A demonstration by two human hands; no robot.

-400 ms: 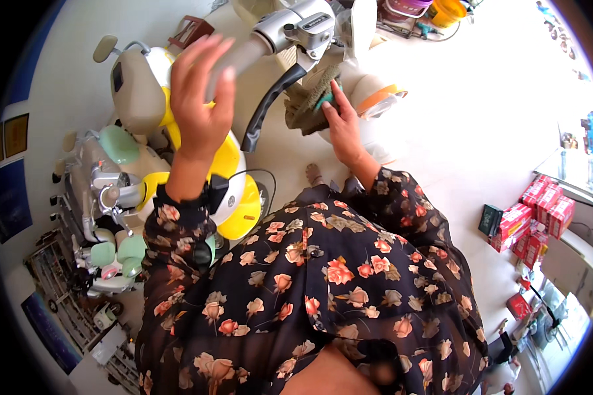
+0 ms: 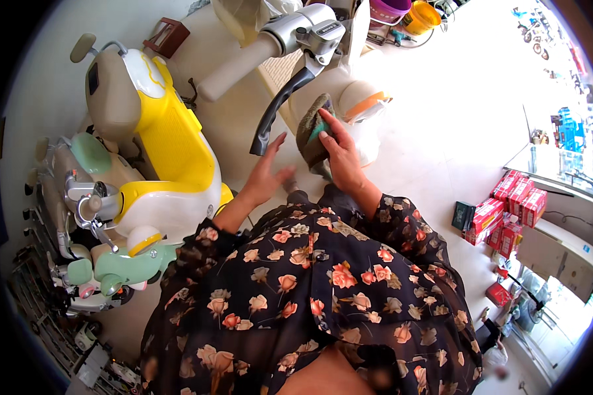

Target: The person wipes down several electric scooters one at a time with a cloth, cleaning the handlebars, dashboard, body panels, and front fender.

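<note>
A folded olive-green cloth (image 2: 310,131) with a teal patch is pinched between the thumb and fingers of my right hand (image 2: 341,153). My left hand (image 2: 265,176) holds nothing; its fingers are apart, a little blurred, just left of the cloth and below the brake lever. Above both hands is a scooter's handlebar, with a beige grip (image 2: 238,67), a silver switch housing (image 2: 310,33) and a brake lever (image 2: 280,108) in a black sleeve. Neither hand touches the grip or the lever.
A yellow and white scooter (image 2: 178,131) stands at left, with a mint-green one (image 2: 135,266) nearer. Red boxes (image 2: 504,210) are stacked at right beside a glass counter (image 2: 560,171). Purple (image 2: 392,10) and yellow (image 2: 423,18) buckets stand at the far side.
My left hand has come down from beside the handlebar grip and moved right, toward the cloth. The cloth in my right hand is turned more upright and sits slightly lower. The whole view has shifted.
</note>
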